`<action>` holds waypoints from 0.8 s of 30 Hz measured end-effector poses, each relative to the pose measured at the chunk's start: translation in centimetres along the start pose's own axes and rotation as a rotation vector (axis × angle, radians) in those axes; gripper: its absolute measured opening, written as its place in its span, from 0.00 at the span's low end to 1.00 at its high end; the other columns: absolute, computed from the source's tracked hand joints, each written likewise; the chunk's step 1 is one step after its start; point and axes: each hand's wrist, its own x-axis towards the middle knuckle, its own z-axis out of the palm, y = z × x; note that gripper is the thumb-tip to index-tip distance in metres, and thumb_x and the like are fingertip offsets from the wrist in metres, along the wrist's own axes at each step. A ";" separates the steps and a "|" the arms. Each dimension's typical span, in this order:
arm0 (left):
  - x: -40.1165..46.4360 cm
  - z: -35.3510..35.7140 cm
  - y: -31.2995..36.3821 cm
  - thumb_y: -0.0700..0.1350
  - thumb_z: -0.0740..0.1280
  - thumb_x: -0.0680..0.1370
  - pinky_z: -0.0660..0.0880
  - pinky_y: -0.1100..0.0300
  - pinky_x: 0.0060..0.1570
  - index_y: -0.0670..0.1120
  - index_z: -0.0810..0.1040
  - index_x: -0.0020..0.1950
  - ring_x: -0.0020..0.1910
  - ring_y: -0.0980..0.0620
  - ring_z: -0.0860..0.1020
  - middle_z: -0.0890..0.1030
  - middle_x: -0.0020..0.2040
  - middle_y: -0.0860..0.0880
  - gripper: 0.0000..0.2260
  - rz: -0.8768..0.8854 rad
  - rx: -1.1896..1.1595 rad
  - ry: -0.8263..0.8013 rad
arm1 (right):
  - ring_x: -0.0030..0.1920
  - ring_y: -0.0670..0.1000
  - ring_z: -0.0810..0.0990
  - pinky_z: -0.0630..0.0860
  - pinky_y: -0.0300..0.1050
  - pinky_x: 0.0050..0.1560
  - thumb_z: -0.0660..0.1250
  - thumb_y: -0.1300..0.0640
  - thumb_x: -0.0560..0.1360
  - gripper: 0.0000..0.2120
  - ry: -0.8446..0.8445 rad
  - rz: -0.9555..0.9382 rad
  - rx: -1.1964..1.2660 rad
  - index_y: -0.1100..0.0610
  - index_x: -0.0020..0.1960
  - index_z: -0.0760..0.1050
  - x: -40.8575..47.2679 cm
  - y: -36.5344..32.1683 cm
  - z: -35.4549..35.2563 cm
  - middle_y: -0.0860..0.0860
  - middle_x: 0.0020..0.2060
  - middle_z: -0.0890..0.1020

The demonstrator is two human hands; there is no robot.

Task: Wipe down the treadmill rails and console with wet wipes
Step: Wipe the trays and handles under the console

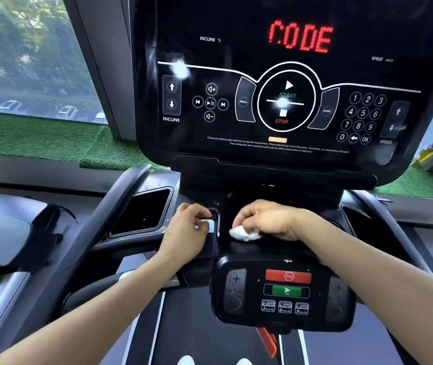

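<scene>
The black treadmill console (pixel 275 106) fills the upper view, its display reading "CODE" in red. Below it sits a dark tray area (pixel 236 248) and a lower control pod (pixel 283 291) with a red stop and a green go button. My right hand (pixel 265 219) grips a crumpled white wet wipe (pixel 244 233) and presses it on the tray just above the pod. My left hand (pixel 186 230) lies left of it, fingers curled over a small pale object (pixel 208 224) at the tray's edge; what it is I cannot tell.
A black cup-holder recess (pixel 141 214) lies left of my left hand, with the curved left handrail (pixel 110 206) beside it. Another treadmill (pixel 7 233) stands at the far left. Green artificial turf (pixel 39 138) and a window are behind. The belt (pixel 202 333) runs below.
</scene>
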 end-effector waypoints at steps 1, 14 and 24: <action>0.0 0.0 0.0 0.38 0.64 0.77 0.68 0.66 0.48 0.56 0.74 0.45 0.44 0.63 0.74 0.71 0.47 0.59 0.11 -0.001 0.009 -0.001 | 0.39 0.49 0.76 0.72 0.40 0.39 0.61 0.69 0.73 0.11 0.051 -0.016 0.017 0.58 0.41 0.79 0.1 0.0 -0.3 0.54 0.38 0.80; -0.1 0.0 0.1 0.40 0.64 0.77 0.70 0.63 0.50 0.54 0.75 0.46 0.43 0.62 0.74 0.71 0.48 0.59 0.08 0.009 0.065 -0.007 | 0.30 0.45 0.70 0.68 0.36 0.33 0.57 0.72 0.72 0.18 -0.063 -0.034 -0.110 0.54 0.43 0.80 0.5 -0.5 1.2 0.51 0.30 0.73; -0.3 -0.1 0.4 0.41 0.62 0.79 0.67 0.65 0.47 0.50 0.77 0.51 0.45 0.59 0.74 0.70 0.51 0.57 0.07 0.005 0.090 -0.010 | 0.34 0.45 0.76 0.72 0.34 0.32 0.61 0.69 0.74 0.12 0.094 0.040 -0.137 0.58 0.45 0.82 0.6 -0.5 0.3 0.52 0.35 0.80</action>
